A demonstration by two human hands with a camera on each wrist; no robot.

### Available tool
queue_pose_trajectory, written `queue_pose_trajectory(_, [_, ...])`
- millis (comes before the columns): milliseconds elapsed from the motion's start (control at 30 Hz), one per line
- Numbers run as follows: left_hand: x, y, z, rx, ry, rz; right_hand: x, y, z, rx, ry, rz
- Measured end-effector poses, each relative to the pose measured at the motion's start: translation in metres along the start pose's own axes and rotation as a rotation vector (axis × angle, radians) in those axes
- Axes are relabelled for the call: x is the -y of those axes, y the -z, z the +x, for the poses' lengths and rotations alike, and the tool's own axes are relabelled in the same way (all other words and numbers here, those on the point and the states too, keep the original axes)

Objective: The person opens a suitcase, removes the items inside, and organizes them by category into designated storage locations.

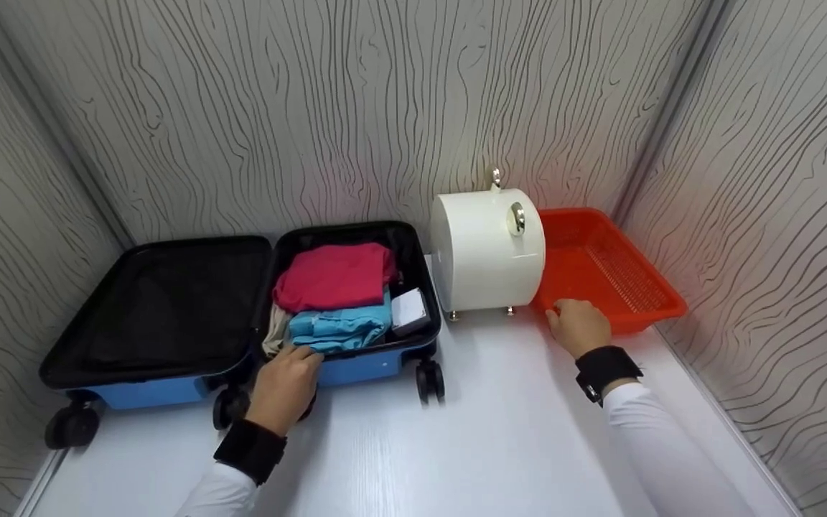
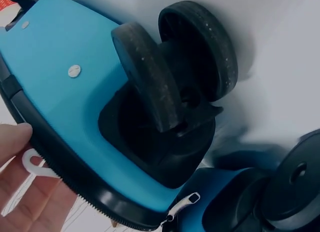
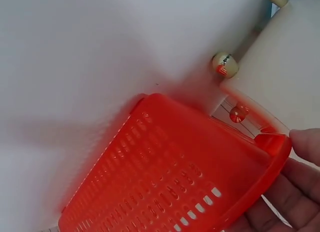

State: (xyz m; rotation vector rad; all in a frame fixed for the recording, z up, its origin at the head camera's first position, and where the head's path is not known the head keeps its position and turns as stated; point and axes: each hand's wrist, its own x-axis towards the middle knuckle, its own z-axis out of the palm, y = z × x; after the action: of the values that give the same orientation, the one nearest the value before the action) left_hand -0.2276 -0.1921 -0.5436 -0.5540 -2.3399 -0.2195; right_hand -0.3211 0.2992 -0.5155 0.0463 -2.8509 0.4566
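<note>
A blue suitcase with black lining lies spread open on the left. Its right half holds a folded red garment, a blue garment, a beige cloth and a small white-topped box. My left hand grips the front rim of that half, thumb outside and fingers inside; a white plastic loop lies against the fingers. On the right, my right hand pinches the near-left rim corner of a red plastic basket, thumb on one side, fingers on the other.
A white drum-shaped container with gold knobs and small feet stands between suitcase and basket, overlapping the basket's left side in view. Black suitcase wheels jut toward me. Wood-grain panels wall in the white table.
</note>
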Motion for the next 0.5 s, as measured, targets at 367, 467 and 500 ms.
queue_pose_trajectory(367, [0.0,-0.002,-0.002,-0.011,0.018,-0.013,-0.002,0.021,-0.019,0.152,-0.001,-0.03])
queue_pose_trajectory(467, [0.0,-0.001,-0.002,-0.018,0.019,-0.009,-0.001,0.03,-0.026,0.22,0.001,-0.039])
queue_pose_trajectory(500, [0.0,-0.001,-0.002,-0.022,0.018,-0.008,0.0,0.034,-0.029,0.251,0.0,-0.042])
